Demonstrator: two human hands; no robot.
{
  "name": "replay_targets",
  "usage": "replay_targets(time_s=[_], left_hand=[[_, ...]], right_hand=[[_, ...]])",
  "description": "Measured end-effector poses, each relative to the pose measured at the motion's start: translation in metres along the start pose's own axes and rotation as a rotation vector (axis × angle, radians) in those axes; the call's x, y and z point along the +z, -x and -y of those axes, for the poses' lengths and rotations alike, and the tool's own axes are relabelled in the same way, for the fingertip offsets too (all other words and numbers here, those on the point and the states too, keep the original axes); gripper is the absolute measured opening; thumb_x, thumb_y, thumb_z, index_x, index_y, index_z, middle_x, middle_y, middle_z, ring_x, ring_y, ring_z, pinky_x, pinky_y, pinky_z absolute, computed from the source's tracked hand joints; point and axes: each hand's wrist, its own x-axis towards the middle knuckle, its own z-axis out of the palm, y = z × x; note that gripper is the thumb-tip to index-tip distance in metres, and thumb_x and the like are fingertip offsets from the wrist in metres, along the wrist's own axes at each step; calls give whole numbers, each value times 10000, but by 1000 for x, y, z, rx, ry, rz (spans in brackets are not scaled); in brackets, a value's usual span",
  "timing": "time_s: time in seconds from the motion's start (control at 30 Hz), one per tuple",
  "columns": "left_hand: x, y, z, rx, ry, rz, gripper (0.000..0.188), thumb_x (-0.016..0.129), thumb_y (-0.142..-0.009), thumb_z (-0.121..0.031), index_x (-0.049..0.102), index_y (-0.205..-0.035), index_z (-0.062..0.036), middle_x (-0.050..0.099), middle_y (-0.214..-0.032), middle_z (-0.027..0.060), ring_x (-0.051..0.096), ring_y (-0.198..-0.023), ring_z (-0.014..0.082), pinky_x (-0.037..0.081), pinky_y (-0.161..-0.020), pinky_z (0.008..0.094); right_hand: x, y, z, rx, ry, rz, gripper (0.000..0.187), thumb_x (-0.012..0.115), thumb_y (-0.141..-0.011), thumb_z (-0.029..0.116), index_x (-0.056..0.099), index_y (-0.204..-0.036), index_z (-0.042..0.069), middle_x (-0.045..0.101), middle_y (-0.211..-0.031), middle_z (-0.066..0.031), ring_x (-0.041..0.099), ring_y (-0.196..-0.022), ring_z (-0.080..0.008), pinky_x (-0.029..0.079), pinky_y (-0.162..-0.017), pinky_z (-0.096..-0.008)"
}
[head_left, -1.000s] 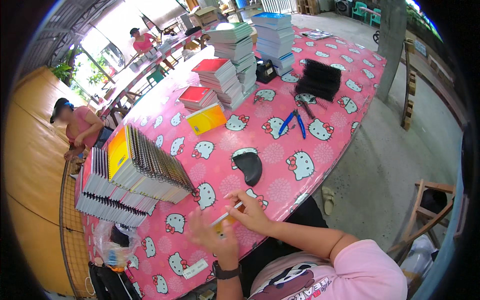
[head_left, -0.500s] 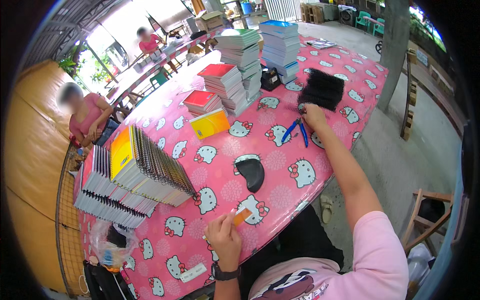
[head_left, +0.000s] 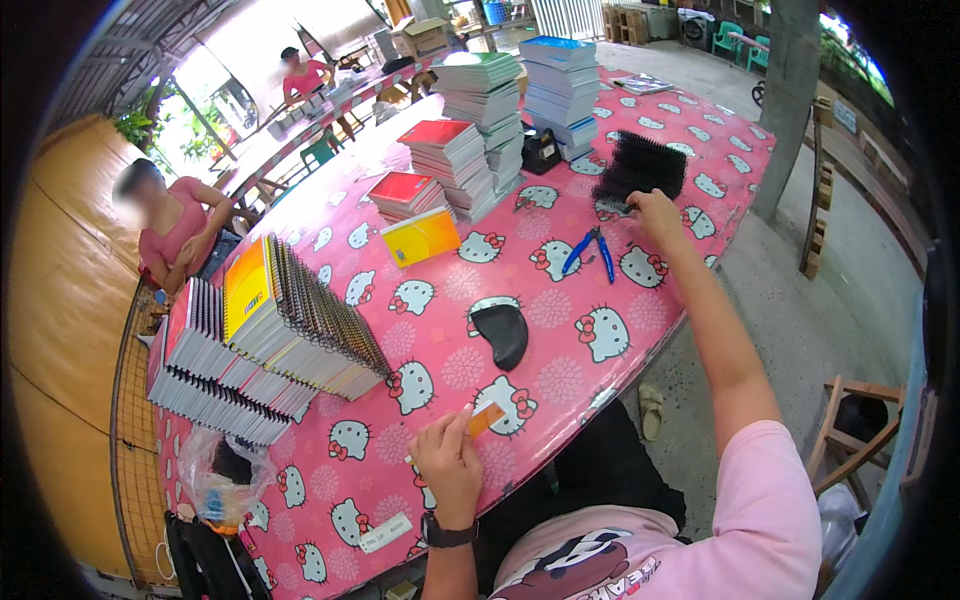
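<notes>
My left hand [head_left: 450, 465], with a dark watch on its wrist, is closed over a flat orange strip [head_left: 486, 418] with a pale end. The strip's middle is hidden under my fingers. At the far right of the table, my right hand [head_left: 655, 215] pinches at the near edge of a pile of black spiral binding coils [head_left: 645, 165]. Single coils are hard to make out there. Blue-handled pliers [head_left: 592, 252] lie just left of and nearer than that hand. A curved black object [head_left: 502, 335] rests in the middle of the table.
Spiral-bound notebooks [head_left: 300, 310] are stacked on the left, near a plastic bag [head_left: 225, 480]. Tall stacks with green [head_left: 480, 110], blue [head_left: 560, 100] and red [head_left: 440, 160] covers stand at the back, near a yellow notebook [head_left: 420, 237]. A white label strip [head_left: 386, 532] lies near. Two people sit beyond.
My right hand has shifted slightly up and right along the coil pile, away from the pliers. My left hand stays on the orange strip. The view has moved slightly.
</notes>
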Motion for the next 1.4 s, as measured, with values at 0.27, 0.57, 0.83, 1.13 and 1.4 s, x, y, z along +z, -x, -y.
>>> replay_targets(time_s=[0.27,0.57,0.83,1.13,1.4], left_hand=[[1,0,-2,2,-6,-9,305,568,-738,7,639,-1016,-98,601,-897,62,542,-847,227,350,-743,356],[-1,1,-4,-21,-3,18,246,545,-802,-41,644,-1021,-94,594,-889,85,541,-851,243,358,-792,363],[-1,4,0,10,-14,11,312,564,-742,-10,634,-1033,-99,591,-905,70,534,-866,237,349,-775,368],[0,-2,-4,21,-8,-9,253,606,-752,-61,654,-996,-106,593,-879,56,535,-825,235,352,-766,363],[-12,-2,13,12,35,119,193,644,-747,-108,656,-939,-98,596,-839,58,536,-809,233,348,-737,359]], right_hand=[[-5,-7,-3,15,-252,-2,192,644,-737,144,669,-922,102,657,-865,-127,624,-816,-310,485,-735,-398],[16,8,-5,32,-202,-97,269,531,-741,87,580,-1001,36,620,-954,-181,596,-907,-333,469,-785,-425],[33,7,-2,85,-81,162,207,592,-706,140,620,-872,20,631,-898,-178,603,-884,-334,481,-751,-427],[29,13,-13,101,-144,-137,259,495,-870,255,574,-1023,61,622,-910,-171,597,-854,-353,475,-747,-417],[-69,119,153,-270,-972,706,246,495,-906,184,544,-1115,64,564,-822,-63,578,-723,-143,459,-671,-292]])
